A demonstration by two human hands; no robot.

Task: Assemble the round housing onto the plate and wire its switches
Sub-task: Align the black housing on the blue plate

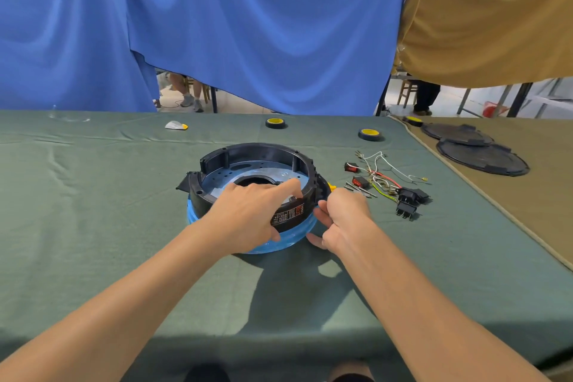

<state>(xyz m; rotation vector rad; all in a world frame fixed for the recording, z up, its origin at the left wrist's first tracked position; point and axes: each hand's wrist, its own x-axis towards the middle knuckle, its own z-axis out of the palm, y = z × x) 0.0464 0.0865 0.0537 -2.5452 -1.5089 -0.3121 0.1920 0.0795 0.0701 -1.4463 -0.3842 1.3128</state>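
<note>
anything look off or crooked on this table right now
Nothing is spilled or broken. The black round housing looks slightly off-centre on the blue-filmed plate and may not be seated. The switches and wires lie in a loose tangle to its right.

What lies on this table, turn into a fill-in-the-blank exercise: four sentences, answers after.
1. The left hand rests on the black round housing, which sits on a plate coloured ____.
2. The loose switches and wires lie on the table to the ____ of the housing.
3. The tape roll beyond the housing has a ____ core.
4. The cloth under the housing is ____.

Missing words: blue; right; yellow; green.
</note>
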